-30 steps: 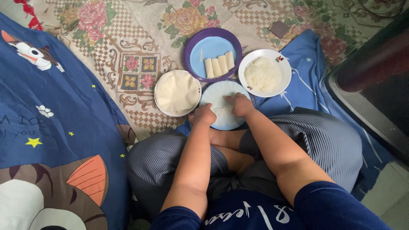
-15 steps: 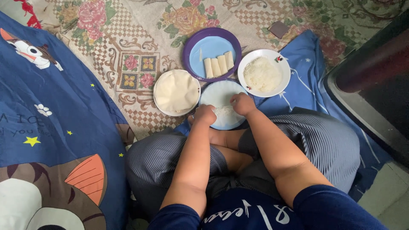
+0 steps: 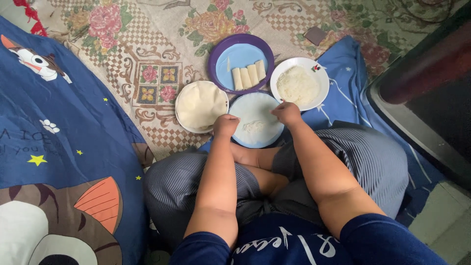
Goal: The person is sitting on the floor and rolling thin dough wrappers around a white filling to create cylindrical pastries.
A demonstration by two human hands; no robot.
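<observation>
I sit cross-legged on a patterned floor mat. A round blue plate (image 3: 255,139) lies before my knees with a thin pale wrapper spread on it and a little white filling near its middle. My left hand (image 3: 225,125) rests curled on the plate's left edge. My right hand (image 3: 287,113) is at its upper right edge, fingers pinched together close to the white plate (image 3: 321,73) of shredded white filling. A stack of round wrappers (image 3: 201,105) sits to the left. Three rolled white wraps (image 3: 248,76) lie on a light blue plate inside a purple rim (image 3: 214,56).
A blue cartoon-print blanket (image 3: 64,147) covers the left side. Another blue cloth (image 3: 348,64) lies under the white plate at right. A dark piece of furniture (image 3: 431,88) stands at the right edge. A small dark square object (image 3: 315,35) lies on the mat.
Both hands have drawn apart from the plate's middle to its edges. The wrapper now shows with a bit of filling on it.
</observation>
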